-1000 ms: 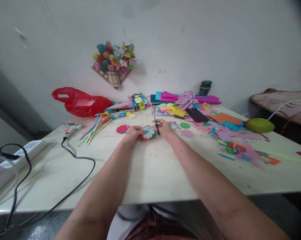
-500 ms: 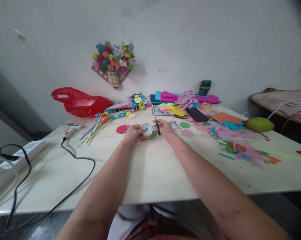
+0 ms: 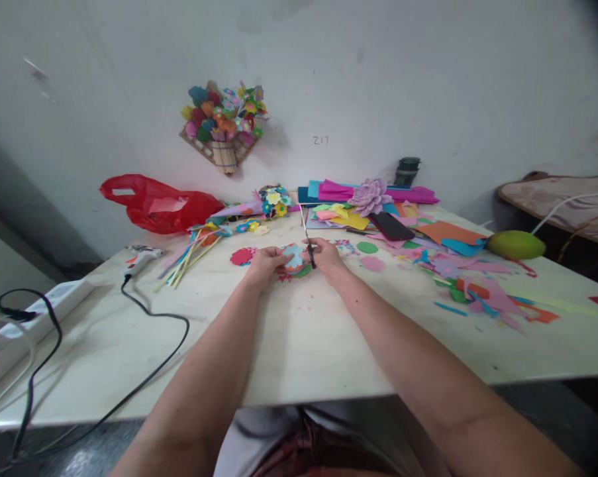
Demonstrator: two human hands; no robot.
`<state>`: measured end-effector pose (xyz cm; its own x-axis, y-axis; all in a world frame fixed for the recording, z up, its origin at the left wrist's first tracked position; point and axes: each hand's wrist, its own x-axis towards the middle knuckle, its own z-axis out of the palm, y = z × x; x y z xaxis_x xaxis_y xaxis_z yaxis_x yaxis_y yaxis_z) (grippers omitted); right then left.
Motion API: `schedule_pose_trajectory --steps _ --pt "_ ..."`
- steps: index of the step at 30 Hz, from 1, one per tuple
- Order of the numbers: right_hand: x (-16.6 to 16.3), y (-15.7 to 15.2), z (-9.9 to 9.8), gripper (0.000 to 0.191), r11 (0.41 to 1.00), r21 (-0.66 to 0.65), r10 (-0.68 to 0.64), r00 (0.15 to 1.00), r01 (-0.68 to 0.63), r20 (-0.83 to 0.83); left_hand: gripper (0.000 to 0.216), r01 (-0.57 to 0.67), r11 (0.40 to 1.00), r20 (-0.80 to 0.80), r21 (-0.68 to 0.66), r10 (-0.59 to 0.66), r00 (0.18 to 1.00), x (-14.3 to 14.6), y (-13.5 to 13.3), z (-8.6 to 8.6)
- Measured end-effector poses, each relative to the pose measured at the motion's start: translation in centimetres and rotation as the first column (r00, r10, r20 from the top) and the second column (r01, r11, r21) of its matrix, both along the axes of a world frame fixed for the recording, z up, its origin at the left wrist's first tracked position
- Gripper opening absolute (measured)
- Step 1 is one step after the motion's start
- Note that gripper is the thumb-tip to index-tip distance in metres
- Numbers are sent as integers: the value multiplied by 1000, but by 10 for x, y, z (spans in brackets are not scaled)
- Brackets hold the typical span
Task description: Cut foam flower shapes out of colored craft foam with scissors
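Note:
My left hand [image 3: 267, 262] is closed on a light blue paper flower [image 3: 295, 255], thumb on top, near the middle of the table. Beneath the flower lie orange, green and red cut-outs [image 3: 303, 270], partly hidden by it. My right hand [image 3: 327, 256] is closed around black-handled scissors [image 3: 312, 255], whose thin blades point up and away toward the back. The blade tips are apart from the blue flower. Left of my left hand lies a stack of red round cut-outs [image 3: 242, 256]. A green disc [image 3: 367, 247] and a pink disc [image 3: 372, 263] lie right of my right hand.
A glue gun [image 3: 144, 260] with a black cord is at left, beside a power strip [image 3: 65, 298]. A red plastic bag [image 3: 164, 205] sits behind. Coloured sheets and a phone [image 3: 391, 226] lie at back right, with paper scraps [image 3: 492, 301] nearer.
The scissors have tilted slightly, their blade tips shifting a little to the left. My left hand keeps the blue flower in nearly the same place.

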<state>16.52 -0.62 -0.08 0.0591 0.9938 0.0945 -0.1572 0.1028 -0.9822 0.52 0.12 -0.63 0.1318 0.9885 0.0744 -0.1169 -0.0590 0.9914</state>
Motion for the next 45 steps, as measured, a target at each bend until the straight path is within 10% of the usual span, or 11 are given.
schedule_pose_trajectory --steps 45 --pt "-5 -8 4 39 1000 2 12 1000 -12 3 27 69 998 137 -2 -68 988 0 -2 1"
